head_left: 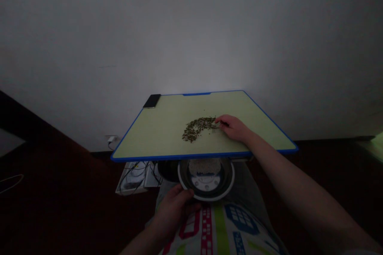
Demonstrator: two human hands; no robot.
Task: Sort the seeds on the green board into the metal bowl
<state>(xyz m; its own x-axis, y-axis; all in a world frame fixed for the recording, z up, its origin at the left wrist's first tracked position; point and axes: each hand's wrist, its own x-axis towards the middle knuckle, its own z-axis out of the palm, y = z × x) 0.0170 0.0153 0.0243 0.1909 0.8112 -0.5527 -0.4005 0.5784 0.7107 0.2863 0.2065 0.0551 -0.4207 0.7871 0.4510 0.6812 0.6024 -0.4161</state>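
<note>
On the pale yellow-green tabletop [161, 131] lies a curved spread of small brown-green grains [194, 127], seeds or dried bits too small to name. My right hand [231, 126] rests at the right end of this spread, fingers bent and drawn together at the grains. What sits between its fingertips, if anything, is too small to tell. Below the table's near edge, over my lap, my left hand [175, 205] grips the rim of a round metal bowl [229, 185], thumb on top. Inside the bowl lies a pale packet or disc [206, 183] with dark printing, partly in shadow.
A dark phone [152, 101] lies at the table's far left corner. A raised blue edge [179, 156] runs round the tabletop, which stands against a white wall. Beneath, on the left, are a white box [131, 185] with cables and a dark container [166, 169].
</note>
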